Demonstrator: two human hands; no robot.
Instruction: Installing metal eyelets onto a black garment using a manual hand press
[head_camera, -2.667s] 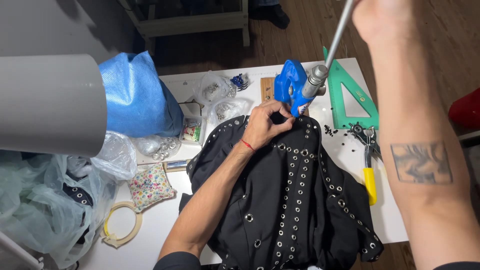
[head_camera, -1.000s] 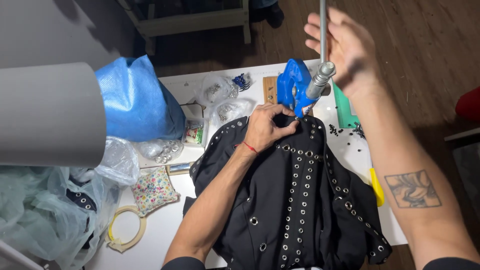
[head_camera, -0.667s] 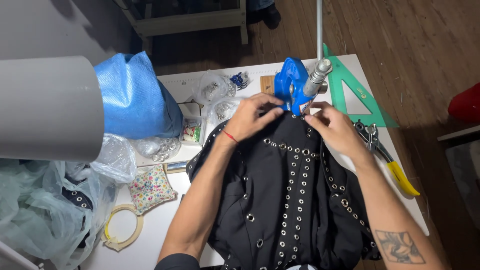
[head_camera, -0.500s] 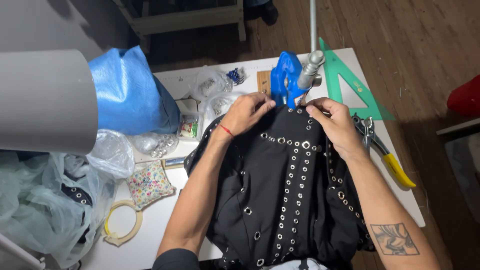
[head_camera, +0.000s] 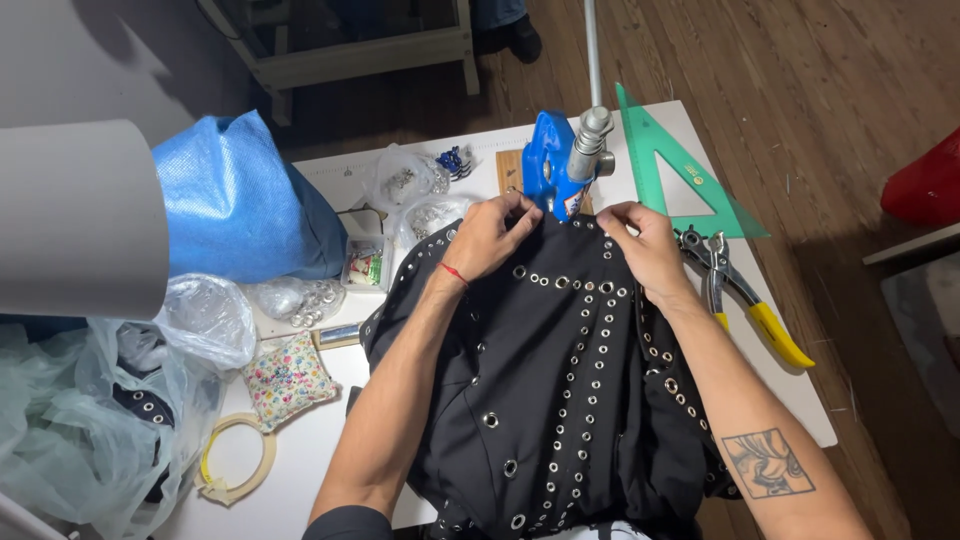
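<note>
A black garment (head_camera: 560, 380) studded with rows of silver eyelets lies spread over the white table (head_camera: 800, 400). My left hand (head_camera: 492, 232) pinches its far edge just left of the blue eyelet press (head_camera: 553, 175). My right hand (head_camera: 640, 245) grips the same edge to the right of the press. The fabric edge sits at the base of the press, whose metal lever (head_camera: 590, 70) stands upright with no hand on it.
A green set square (head_camera: 665, 165) and yellow-handled pliers (head_camera: 745, 300) lie to the right. A blue bag (head_camera: 235, 205), clear bags of eyelets (head_camera: 400, 180), a floral pincushion (head_camera: 285, 378), a tape roll (head_camera: 235, 460) and a grey roll (head_camera: 75, 215) crowd the left.
My right hand let go of the raised press lever and came down to the garment's far edge. Both hands now hold the fabric at the press. The view shifted slightly.
</note>
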